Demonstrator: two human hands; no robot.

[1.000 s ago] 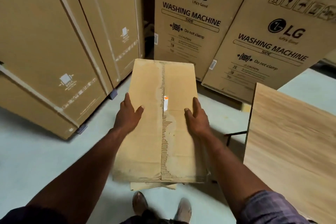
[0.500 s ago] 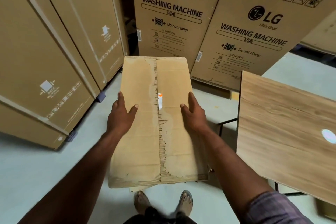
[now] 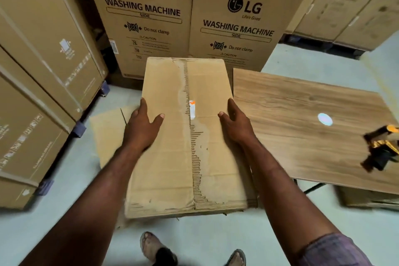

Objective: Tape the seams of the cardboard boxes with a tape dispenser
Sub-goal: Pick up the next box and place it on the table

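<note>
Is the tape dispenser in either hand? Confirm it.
No: the tape dispenser lies on the wooden table, while the left hand and right hand grip the cardboard box.

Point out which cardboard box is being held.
The plain brown cardboard box in the middle, with a torn centre seam: the left hand and right hand hold its sides. The printed washing machine boxes behind stand untouched.

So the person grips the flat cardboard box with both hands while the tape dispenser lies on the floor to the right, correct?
Not quite. The head view shows the tape dispenser lying on the wooden table, not on the floor. The rest holds: the left hand and right hand both grip the flat cardboard box.
</note>
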